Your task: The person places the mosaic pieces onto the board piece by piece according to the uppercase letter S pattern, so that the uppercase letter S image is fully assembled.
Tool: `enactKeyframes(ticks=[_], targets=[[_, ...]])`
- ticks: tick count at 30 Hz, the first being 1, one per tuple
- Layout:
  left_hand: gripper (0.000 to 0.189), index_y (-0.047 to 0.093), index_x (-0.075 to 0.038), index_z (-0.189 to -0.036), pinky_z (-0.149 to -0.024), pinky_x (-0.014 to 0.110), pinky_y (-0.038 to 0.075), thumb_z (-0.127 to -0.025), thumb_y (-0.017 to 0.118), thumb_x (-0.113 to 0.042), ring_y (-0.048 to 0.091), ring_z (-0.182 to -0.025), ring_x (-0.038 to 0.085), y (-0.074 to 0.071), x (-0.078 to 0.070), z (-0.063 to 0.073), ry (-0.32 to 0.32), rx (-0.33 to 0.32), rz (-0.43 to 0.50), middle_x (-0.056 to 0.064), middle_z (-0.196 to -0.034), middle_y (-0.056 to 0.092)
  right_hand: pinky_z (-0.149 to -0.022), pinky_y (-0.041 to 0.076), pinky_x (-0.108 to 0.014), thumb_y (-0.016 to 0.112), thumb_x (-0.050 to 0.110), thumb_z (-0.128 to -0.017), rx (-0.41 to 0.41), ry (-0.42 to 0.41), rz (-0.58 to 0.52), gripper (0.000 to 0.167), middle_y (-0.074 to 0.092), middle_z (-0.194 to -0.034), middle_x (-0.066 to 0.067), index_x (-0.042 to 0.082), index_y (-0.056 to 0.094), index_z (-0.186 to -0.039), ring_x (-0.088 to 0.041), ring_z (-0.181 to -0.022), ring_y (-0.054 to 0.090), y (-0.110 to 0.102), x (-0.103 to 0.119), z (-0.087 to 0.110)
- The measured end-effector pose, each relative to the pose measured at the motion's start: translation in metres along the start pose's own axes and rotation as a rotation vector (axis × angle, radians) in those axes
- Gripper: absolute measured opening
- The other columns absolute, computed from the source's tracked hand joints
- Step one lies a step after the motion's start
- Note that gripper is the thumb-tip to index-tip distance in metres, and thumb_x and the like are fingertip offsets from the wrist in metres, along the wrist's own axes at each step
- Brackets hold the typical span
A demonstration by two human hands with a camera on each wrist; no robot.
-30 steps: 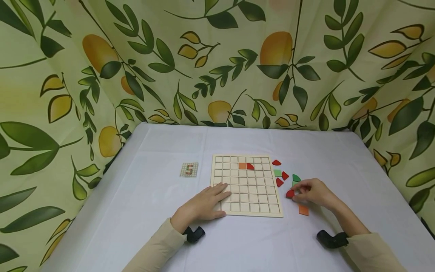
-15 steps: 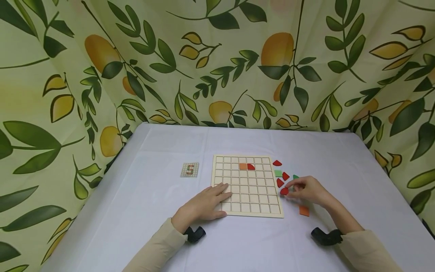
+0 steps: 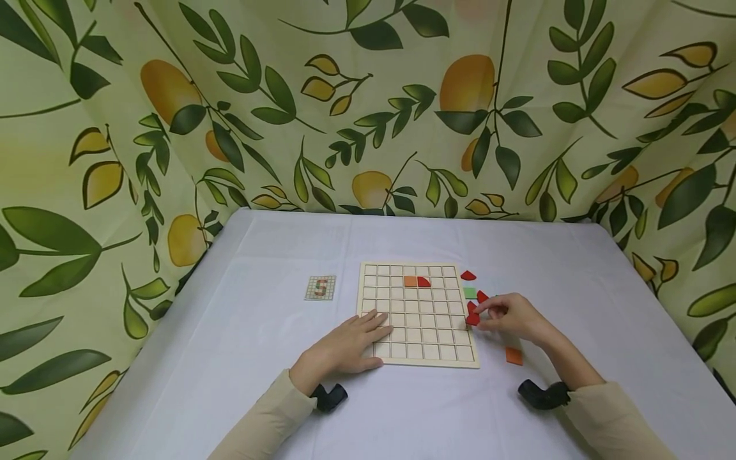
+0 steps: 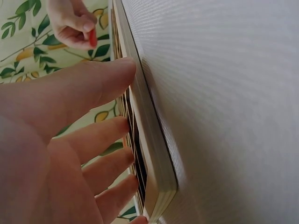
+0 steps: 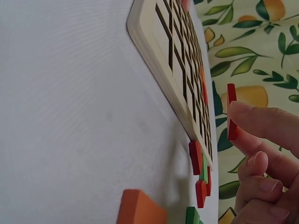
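Note:
My left hand rests flat on the near left corner of a wooden grid board, fingers spread. In the left wrist view, its thumb lies along the board's edge. My right hand pinches a red quarter-circle tile between thumb and finger; in the right wrist view the tile is edge-on and raised off the table. From the head, it hangs by the board's right edge. An orange square tile and a red quarter-circle tile sit side by side in the board's upper cells.
Right of the board lie loose red tiles, a light green square and an orange square. Green tiles are partly hidden by the right hand. A small pattern card lies left of the board on the white-covered table.
The right hand has moved left with the red quarter-circle tile, from among the loose tiles to the board's right edge. The left hand has stayed in place.

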State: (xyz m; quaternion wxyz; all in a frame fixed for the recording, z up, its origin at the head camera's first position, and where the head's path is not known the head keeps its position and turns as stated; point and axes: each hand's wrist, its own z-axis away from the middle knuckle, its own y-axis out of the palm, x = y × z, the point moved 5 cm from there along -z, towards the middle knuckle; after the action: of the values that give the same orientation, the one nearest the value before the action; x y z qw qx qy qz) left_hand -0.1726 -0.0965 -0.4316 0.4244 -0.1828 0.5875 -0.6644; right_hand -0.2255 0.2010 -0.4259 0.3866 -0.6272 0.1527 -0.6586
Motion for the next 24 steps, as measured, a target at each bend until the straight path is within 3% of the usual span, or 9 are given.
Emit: enactKeyframes(ticks=[11, 17, 24], targets=[[0.064, 0.035, -0.02, -0.15, -0.122, 0.046, 0.027, -0.094, 0.058, -0.04, 0.022, -0.152, 0.025, 0.001, 0.0, -0.001, -0.007, -0.003, 0.005, 0.003, -0.162, 0.026, -0.054, 0.031, -0.02, 0.08, 0.015, -0.075, -0.011, -0.004, 0.023, 0.031, 0.042, -0.068, 0.0, 0.0, 0.073, -0.101, -0.013, -0.069, 0.041, -0.001, 0.009, -0.008], [0.063, 0.036, -0.021, -0.15, -0.122, 0.047, 0.027, -0.094, 0.058, -0.039, 0.022, -0.152, 0.025, 0.002, 0.001, 0.0, -0.008, -0.003, 0.024, 0.003, -0.162, 0.026, -0.053, 0.031, -0.019, 0.08, 0.013, -0.076, -0.014, -0.069, 0.021, 0.025, 0.044, -0.067, 0.002, 0.0, 0.073, -0.097, -0.009, -0.065, 0.041, 0.0, 0.016, -0.012], [0.062, 0.037, -0.019, -0.149, -0.122, 0.048, 0.027, -0.094, 0.059, -0.037, 0.023, -0.152, 0.026, 0.002, 0.001, -0.001, 0.006, -0.016, 0.036, 0.004, -0.162, 0.027, -0.052, 0.03, -0.019, 0.079, 0.013, -0.077, 0.0, -0.062, -0.01, 0.025, 0.044, -0.066, 0.003, 0.0, 0.073, -0.098, -0.007, -0.062, 0.039, 0.0, 0.021, -0.017]])
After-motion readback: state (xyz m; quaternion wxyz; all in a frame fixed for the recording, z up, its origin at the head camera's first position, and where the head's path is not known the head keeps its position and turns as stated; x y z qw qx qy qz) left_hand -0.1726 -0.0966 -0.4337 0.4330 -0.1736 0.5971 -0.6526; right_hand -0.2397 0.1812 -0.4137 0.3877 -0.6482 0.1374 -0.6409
